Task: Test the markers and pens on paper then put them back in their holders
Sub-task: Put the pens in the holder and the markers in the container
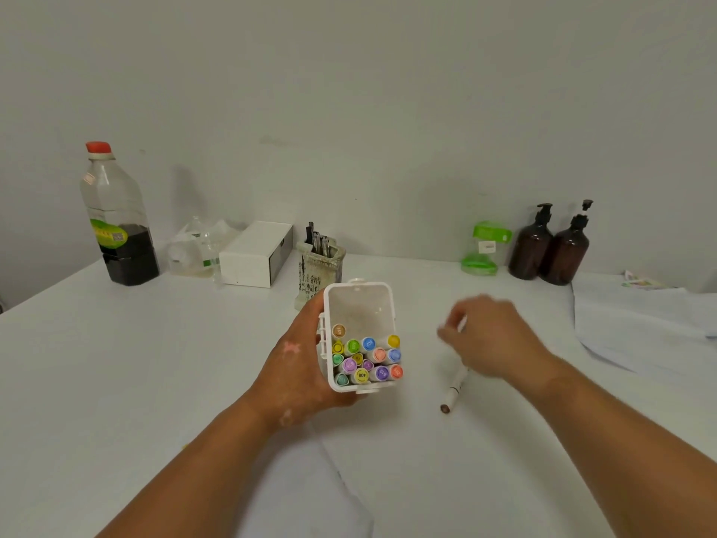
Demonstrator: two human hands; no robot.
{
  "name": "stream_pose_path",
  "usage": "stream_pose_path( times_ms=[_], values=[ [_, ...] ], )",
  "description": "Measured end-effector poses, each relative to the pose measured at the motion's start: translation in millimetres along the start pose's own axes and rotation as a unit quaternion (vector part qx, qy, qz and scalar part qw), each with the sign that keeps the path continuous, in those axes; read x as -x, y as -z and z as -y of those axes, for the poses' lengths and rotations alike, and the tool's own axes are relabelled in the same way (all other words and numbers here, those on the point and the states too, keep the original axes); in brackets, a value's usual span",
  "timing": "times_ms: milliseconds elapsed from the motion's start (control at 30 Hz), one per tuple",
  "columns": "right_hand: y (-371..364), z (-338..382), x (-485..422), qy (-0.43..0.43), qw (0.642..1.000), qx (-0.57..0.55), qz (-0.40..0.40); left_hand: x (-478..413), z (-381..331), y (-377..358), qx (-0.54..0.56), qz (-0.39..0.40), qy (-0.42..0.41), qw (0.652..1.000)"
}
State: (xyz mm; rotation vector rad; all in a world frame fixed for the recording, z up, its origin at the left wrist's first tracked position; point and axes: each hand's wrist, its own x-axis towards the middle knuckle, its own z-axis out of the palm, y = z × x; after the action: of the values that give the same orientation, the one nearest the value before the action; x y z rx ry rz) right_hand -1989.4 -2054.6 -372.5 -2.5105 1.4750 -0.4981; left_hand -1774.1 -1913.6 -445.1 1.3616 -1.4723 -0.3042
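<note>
My left hand (300,366) grips a white plastic marker box (359,304), tilted so its open mouth faces me. Several markers with coloured round caps (366,359) fill its lower half; the upper half is bare. My right hand (492,335), blurred, has its fingers curled round a white marker (454,390) whose brown-capped end points toward me just above the table. A stone-look pen holder (318,269) with several dark pens stands behind the box. White paper (388,479) lies on the table under my arms.
At the back stand a red-capped bottle of dark liquid (120,223), a crumpled clear plastic bottle (198,246), a white carton (256,254), a green container (485,248) and two brown pump bottles (551,246). More paper sheets (640,324) lie at the right.
</note>
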Motion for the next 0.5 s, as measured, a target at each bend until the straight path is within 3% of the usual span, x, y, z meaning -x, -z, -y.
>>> stream_pose_path(
  times_ms=[33, 100, 233, 300, 367, 500],
  values=[
    [-14.3, -11.4, 2.3, -0.024, 0.995, 0.075, 0.058, 0.0, -0.1, -0.1, 0.0, -0.001, -0.002, 1.0],
    [-38.6, -24.4, 11.0, -0.06, 0.986, 0.091, 0.128, 0.3, -1.6, 0.3, 0.003, -0.003, -0.004, 1.0],
    [-46.3, -25.7, 13.2, -0.08, 0.987, 0.028, 0.133, 1.5, -2.4, 0.9, -0.007, -0.004, -0.006, 1.0],
    [-33.5, -23.4, 10.5, -0.068, 0.994, 0.039, 0.08, 1.4, -2.2, 0.9, -0.01, -0.003, -0.011, 1.0],
    [-8.5, -17.2, 8.6, -0.05, 0.997, -0.039, -0.031, 1.5, -1.4, 1.0, -0.013, 0.0, -0.011, 1.0],
    [62.1, 10.9, 23.2, 0.069, 0.923, -0.34, -0.166, 0.8, -0.6, 0.8, -0.01, -0.002, 0.001, 1.0]
  ],
)
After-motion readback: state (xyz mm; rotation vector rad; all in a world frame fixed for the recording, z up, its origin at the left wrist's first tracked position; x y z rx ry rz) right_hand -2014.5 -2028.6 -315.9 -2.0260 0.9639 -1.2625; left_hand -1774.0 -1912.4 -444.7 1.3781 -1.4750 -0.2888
